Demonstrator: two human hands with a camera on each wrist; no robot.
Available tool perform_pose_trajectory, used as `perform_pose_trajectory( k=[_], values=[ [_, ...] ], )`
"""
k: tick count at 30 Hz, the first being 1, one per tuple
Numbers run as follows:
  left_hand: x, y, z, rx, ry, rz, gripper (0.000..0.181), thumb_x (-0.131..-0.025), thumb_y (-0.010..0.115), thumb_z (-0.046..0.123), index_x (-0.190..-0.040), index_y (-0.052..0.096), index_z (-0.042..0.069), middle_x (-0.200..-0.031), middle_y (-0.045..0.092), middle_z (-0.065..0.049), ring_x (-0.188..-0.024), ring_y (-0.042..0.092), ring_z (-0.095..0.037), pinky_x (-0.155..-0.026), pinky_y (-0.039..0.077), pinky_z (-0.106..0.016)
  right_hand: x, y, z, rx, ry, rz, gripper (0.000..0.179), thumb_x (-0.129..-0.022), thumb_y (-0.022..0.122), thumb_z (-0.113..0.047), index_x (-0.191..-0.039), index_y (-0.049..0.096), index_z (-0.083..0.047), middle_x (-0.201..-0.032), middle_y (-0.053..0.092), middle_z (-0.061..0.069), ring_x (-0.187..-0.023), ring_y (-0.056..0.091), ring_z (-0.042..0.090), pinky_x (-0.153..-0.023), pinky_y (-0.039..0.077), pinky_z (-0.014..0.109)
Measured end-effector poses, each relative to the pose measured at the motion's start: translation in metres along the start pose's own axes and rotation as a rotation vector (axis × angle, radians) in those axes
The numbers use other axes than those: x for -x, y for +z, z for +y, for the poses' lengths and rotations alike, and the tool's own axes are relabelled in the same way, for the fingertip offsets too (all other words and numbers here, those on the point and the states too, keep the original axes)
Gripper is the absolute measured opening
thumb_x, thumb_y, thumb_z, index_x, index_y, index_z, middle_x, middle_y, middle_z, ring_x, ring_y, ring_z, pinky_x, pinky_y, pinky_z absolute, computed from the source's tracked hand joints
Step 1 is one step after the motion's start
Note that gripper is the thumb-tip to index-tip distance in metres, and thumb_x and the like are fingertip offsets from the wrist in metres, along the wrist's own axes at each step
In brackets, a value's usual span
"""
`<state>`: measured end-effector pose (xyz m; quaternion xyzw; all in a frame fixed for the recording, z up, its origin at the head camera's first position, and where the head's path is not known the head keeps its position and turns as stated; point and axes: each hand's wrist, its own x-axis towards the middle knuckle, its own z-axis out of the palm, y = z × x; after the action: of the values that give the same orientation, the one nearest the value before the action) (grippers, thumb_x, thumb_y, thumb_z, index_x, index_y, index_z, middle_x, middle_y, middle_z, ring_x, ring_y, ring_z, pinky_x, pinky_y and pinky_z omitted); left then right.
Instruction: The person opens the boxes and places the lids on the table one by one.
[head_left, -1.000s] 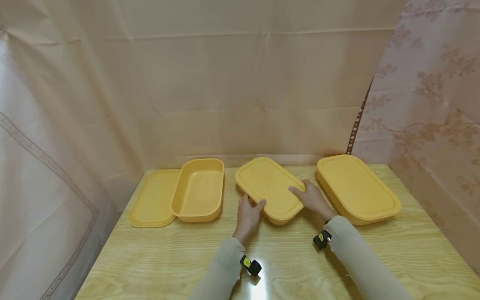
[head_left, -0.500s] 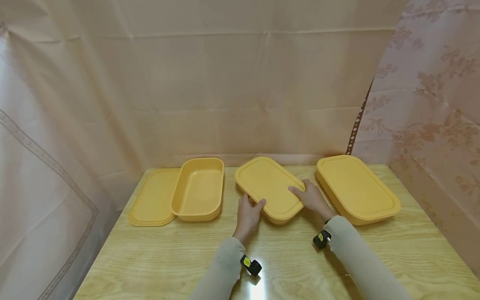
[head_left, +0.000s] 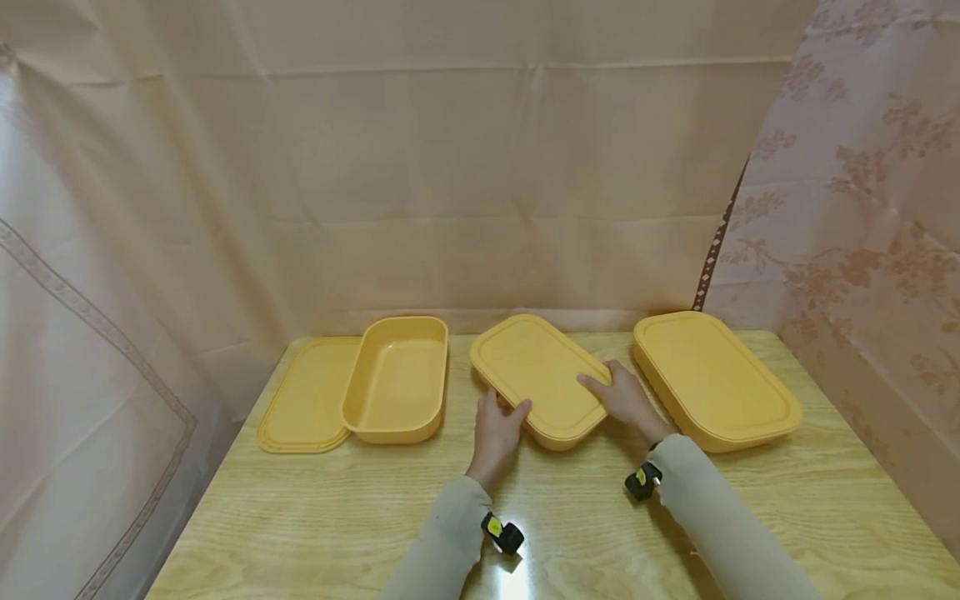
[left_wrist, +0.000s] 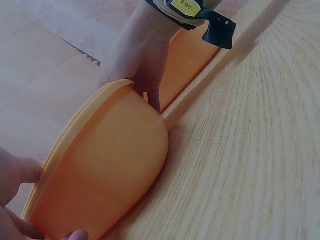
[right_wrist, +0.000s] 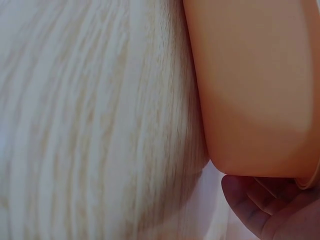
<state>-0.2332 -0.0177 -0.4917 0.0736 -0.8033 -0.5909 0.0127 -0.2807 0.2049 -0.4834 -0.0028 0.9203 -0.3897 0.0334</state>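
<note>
In the head view a yellow lidded food container [head_left: 536, 375] sits at an angle on the middle of the table, its lid on top. My left hand [head_left: 497, 433] grips its left side near the front, thumb on the lid's edge and fingers against the wall. On the opposite side my right hand [head_left: 626, 396] holds it, thumb over the lid and fingers down the side. The left wrist view shows the container's near wall [left_wrist: 115, 150] with a hand at either side. In the right wrist view, curled fingers [right_wrist: 247, 202] touch the container's end [right_wrist: 255, 100].
To the left stands an uncovered yellow container [head_left: 397, 379], overlapping a flat yellow lid [head_left: 311, 400]. At the right is another lidded yellow container [head_left: 716, 375], close to my right hand. A wooden table [head_left: 337, 533] lies beneath, with a cloth curtain [head_left: 420, 183] behind.
</note>
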Motion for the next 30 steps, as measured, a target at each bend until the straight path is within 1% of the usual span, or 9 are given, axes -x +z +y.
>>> perform_pose_trajectory(
  k=[2,6,9,14,17,22,26,30],
  values=[
    [0.001,0.001,0.0,-0.009,0.003,0.005,0.069,-0.092,0.066,0.032,-0.143,0.04,-0.006,-0.132,0.051,-0.023,-0.123,0.052,-0.035,-0.105,0.043,-0.048,0.0,0.0,0.001,0.0,0.001,0.0,0.073,-0.096,0.054,-0.051,-0.136,0.041,0.009,-0.116,0.059,0.024,-0.096,0.058,0.028,-0.084,0.048,0.04],
    [0.002,0.003,0.002,-0.027,0.029,0.019,0.058,-0.093,0.066,0.032,-0.134,0.05,-0.006,-0.125,0.056,-0.02,-0.115,0.058,-0.033,-0.097,0.049,-0.046,-0.001,-0.002,0.003,-0.014,0.005,0.018,0.07,-0.095,0.055,-0.051,-0.132,0.044,0.007,-0.11,0.06,0.021,-0.092,0.058,0.026,-0.078,0.047,0.034],
    [0.002,0.004,0.004,-0.035,0.036,0.029,0.052,-0.093,0.066,0.031,-0.129,0.054,-0.004,-0.121,0.059,-0.019,-0.112,0.059,-0.032,-0.096,0.05,-0.045,-0.001,-0.002,0.004,-0.031,0.005,0.032,0.065,-0.095,0.056,-0.05,-0.128,0.047,0.005,-0.105,0.061,0.018,-0.09,0.058,0.024,-0.076,0.045,0.029],
    [0.002,0.004,0.003,-0.062,0.016,0.038,0.052,-0.092,0.066,0.033,-0.128,0.055,-0.003,-0.121,0.06,-0.018,-0.111,0.06,-0.031,-0.096,0.05,-0.044,0.001,-0.003,0.003,-0.056,0.009,0.028,0.061,-0.095,0.058,-0.047,-0.125,0.048,0.005,-0.101,0.061,0.016,-0.086,0.058,0.022,-0.072,0.044,0.027],
    [0.002,0.003,0.002,-0.076,0.017,0.033,0.05,-0.092,0.066,0.033,-0.126,0.056,-0.003,-0.119,0.061,-0.017,-0.109,0.06,-0.03,-0.094,0.05,-0.044,0.001,-0.003,0.002,-0.068,0.012,0.028,0.058,-0.095,0.058,-0.046,-0.124,0.048,0.004,-0.099,0.06,0.015,-0.084,0.057,0.021,-0.071,0.044,0.027],
    [0.002,0.001,0.002,-0.033,0.015,-0.005,0.041,-0.092,0.066,0.03,-0.12,0.059,0.0,-0.114,0.059,-0.013,-0.106,0.057,-0.026,-0.093,0.048,-0.043,0.0,-0.005,0.001,-0.084,0.011,0.031,0.053,-0.097,0.056,-0.041,-0.124,0.05,0.004,-0.098,0.059,0.015,-0.08,0.056,0.019,-0.069,0.044,0.025],
    [0.002,-0.001,0.002,-0.011,0.012,-0.02,0.033,-0.092,0.065,0.027,-0.113,0.06,0.002,-0.111,0.058,-0.011,-0.103,0.055,-0.023,-0.093,0.047,-0.042,0.001,-0.01,-0.002,-0.098,0.005,-0.001,0.048,-0.098,0.054,-0.035,-0.124,0.051,0.006,-0.099,0.061,0.016,-0.079,0.058,0.017,-0.07,0.045,0.026],
    [0.001,-0.003,-0.001,0.006,0.024,-0.023,0.028,-0.094,0.062,0.026,-0.113,0.06,0.006,-0.116,0.058,-0.011,-0.11,0.055,-0.024,-0.099,0.045,-0.044,0.003,-0.012,-0.002,-0.111,-0.015,-0.03,0.044,-0.099,0.055,-0.032,-0.121,0.054,0.006,-0.101,0.063,0.018,-0.082,0.059,0.019,-0.074,0.046,0.028]
  ],
)
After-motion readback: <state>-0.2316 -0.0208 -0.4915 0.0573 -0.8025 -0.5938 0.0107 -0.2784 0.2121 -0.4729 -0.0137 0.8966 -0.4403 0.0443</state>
